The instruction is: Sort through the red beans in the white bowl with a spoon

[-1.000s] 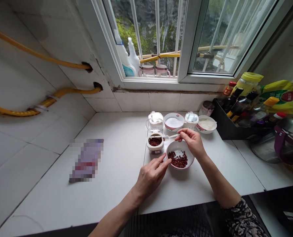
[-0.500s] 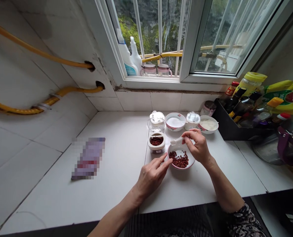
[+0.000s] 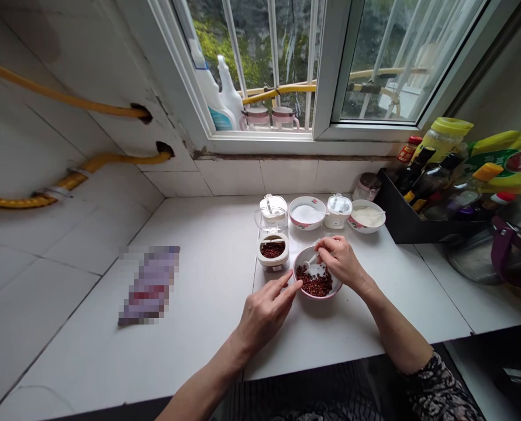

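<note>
A white bowl with a pink rim (image 3: pixel 317 286) holds dark red peppercorn-like grains. My right hand (image 3: pixel 340 261) pinches a small white spoon (image 3: pixel 311 261), whose head is down inside this bowl, by the grains. My left hand (image 3: pixel 269 306) rests at the bowl's left rim, fingers extended and touching it, holding nothing. Just left of the bowl, a white-rimmed jar (image 3: pixel 273 251) stands with its clear lid raised, containing the same red grains. Behind are a bowl of white powder (image 3: pixel 307 213), a closed white jar (image 3: pixel 338 211) and a bowl of pale grains (image 3: pixel 367 217).
A blurred purple packet (image 3: pixel 150 285) lies on the left of the white counter (image 3: pixel 199 327). At the right, a black box (image 3: pixel 411 228) holds bottles, beside a metal pot with a purple handle (image 3: pixel 506 245). Spray bottles stand at the window.
My right hand has lowered the spoon from above the bowl's rim down to the grains. My left hand stays at the rim. The whole view has shifted slightly.
</note>
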Action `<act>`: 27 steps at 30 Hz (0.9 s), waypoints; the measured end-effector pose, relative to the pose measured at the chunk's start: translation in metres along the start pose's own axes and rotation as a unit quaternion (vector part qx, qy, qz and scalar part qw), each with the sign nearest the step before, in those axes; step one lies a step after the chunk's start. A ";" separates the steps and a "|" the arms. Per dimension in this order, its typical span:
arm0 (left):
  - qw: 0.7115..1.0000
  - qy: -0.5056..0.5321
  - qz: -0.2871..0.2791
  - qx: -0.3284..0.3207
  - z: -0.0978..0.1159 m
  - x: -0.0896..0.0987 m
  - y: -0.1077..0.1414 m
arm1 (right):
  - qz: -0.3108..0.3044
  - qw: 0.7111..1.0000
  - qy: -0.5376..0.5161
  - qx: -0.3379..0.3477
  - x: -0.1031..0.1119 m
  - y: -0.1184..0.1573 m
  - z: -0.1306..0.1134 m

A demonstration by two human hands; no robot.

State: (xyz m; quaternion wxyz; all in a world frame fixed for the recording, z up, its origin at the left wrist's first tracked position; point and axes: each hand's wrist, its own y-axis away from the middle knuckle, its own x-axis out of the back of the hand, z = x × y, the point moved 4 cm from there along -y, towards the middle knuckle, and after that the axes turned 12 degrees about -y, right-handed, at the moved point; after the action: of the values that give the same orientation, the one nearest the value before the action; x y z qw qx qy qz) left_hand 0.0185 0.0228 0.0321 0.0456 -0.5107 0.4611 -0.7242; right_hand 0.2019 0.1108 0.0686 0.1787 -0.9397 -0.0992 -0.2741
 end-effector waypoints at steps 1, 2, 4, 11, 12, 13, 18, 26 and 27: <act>1.000 0.001 -0.001 0.001 0.000 0.000 0.000 | 0.009 1.000 -0.013 -0.009 0.002 0.000 0.000; 1.000 0.002 -0.001 0.001 0.000 -0.001 0.000 | 0.015 0.999 -0.025 -0.014 0.005 -0.001 0.001; 1.000 0.002 0.000 -0.001 -0.001 -0.001 0.001 | 0.026 0.998 -0.047 -0.019 0.009 -0.002 0.001; 1.000 -0.006 0.002 -0.005 0.000 -0.002 0.001 | 0.039 0.995 -0.088 -0.038 0.014 -0.003 0.002; 1.000 -0.007 0.002 -0.005 0.000 -0.002 0.001 | 0.038 0.994 -0.095 -0.042 0.013 -0.003 0.003; 1.000 -0.009 0.003 -0.004 0.000 -0.002 0.001 | 0.037 0.993 -0.104 -0.050 0.013 -0.003 0.004; 1.000 -0.003 0.005 -0.005 0.000 -0.002 0.001 | 0.040 0.986 -0.137 -0.082 0.011 -0.003 0.008; 1.000 -0.004 0.006 -0.002 0.000 -0.002 0.001 | 0.035 0.953 -0.265 -0.141 0.009 -0.003 0.015; 1.000 -0.005 0.007 -0.003 0.000 -0.001 0.001 | 0.034 0.947 -0.283 -0.144 0.009 -0.004 0.016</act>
State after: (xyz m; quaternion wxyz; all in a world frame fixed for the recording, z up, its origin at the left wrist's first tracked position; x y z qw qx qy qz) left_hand 0.0192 0.0229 0.0306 0.0512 -0.5108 0.4670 -0.7200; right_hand 0.2164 0.1214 0.0623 0.0153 -0.9972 -0.0729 -0.0015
